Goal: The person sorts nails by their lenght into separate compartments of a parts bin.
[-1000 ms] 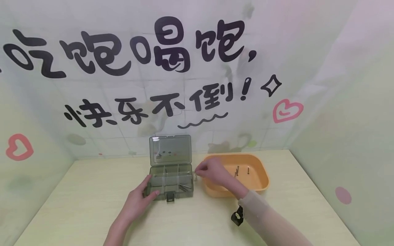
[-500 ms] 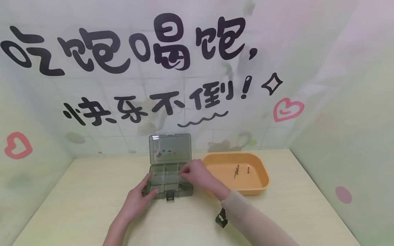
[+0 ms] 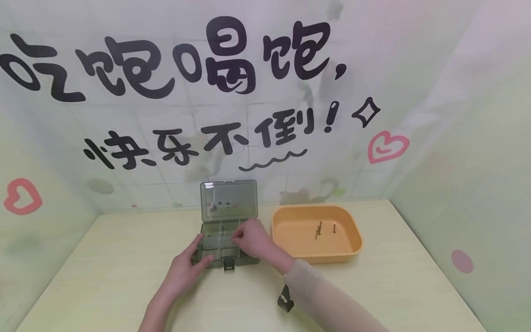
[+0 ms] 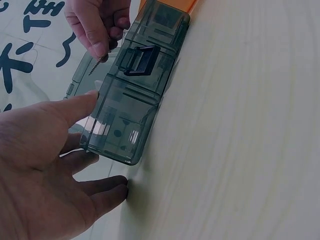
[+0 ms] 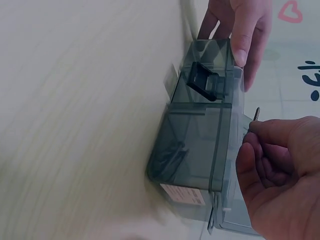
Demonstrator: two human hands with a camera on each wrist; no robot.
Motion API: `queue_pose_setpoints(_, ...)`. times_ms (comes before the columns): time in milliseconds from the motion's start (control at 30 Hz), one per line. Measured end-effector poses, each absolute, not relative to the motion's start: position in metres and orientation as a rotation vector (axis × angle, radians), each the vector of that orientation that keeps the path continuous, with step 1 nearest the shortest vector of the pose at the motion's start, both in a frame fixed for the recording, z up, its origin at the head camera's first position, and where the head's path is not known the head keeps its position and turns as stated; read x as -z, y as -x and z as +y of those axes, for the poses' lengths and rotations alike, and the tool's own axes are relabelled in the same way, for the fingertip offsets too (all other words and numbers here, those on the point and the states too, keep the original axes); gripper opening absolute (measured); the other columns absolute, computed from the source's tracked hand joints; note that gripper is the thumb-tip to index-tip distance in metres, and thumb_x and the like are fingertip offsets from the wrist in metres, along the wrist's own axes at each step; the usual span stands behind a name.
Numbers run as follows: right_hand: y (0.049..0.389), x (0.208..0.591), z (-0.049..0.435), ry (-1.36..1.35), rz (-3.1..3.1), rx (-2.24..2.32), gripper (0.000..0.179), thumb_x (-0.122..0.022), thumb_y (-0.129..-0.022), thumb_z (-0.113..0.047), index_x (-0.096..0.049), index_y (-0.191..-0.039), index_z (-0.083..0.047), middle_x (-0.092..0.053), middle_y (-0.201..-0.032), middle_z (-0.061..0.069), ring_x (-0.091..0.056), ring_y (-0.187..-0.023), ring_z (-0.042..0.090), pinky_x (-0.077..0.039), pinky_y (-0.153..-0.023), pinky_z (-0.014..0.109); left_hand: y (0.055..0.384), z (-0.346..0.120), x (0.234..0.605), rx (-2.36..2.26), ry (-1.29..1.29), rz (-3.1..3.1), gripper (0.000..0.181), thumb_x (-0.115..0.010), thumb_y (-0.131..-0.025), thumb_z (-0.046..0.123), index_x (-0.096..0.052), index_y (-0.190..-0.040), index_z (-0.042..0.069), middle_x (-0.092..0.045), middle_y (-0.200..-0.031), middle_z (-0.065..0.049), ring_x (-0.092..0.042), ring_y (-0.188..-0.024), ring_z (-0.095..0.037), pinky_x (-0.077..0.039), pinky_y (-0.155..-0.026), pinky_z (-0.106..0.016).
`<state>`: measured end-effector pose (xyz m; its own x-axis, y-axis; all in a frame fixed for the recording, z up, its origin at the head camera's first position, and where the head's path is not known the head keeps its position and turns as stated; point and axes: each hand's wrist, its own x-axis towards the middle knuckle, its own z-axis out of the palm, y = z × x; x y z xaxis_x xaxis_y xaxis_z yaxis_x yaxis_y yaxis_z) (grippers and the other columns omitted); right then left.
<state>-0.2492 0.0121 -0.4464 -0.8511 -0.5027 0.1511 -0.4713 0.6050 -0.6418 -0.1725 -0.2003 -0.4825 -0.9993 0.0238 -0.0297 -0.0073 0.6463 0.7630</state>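
A dark translucent divided storage box stands on the table with its lid raised. My left hand holds its left end, thumb on the front rim and fingers at the side. Over the back middle compartment, my right hand pinches a small screw between thumb and forefinger. In the right wrist view the threaded tip of that screw points away from the hand. Several screws show darkly through the wall in the front right compartment. The back right compartment is largely hidden by my right hand.
An orange tray stands right of the box, with several loose screws lying in it. A printed wall rises close behind both. A black wrist mount hangs beneath the right sleeve.
My right hand has moved left with the screw, from the tray's left edge to above the box's back middle compartment. The left hand has stayed at the box.
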Motion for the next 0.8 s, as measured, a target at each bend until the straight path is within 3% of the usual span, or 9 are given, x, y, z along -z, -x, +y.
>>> queue_pose_setpoints(800, 0.256, 0.441, 0.037, 0.844, 2.696, 1.251, 0.013, -0.072, -0.094, -0.006, -0.078, -0.103, 0.001, -0.076, -0.096, 0.007, -0.068, -0.083, 0.013, -0.057, -0.074, 0.023, 0.174, -0.202, 0.484, -1.305, -0.001, 2.823, 0.08, -0.067, -0.101, 0.031, -0.023, -0.163, 0.005, -0.027, -0.16, -0.031, -0.029, -0.143, -0.053, -0.031, -0.114, -0.063)
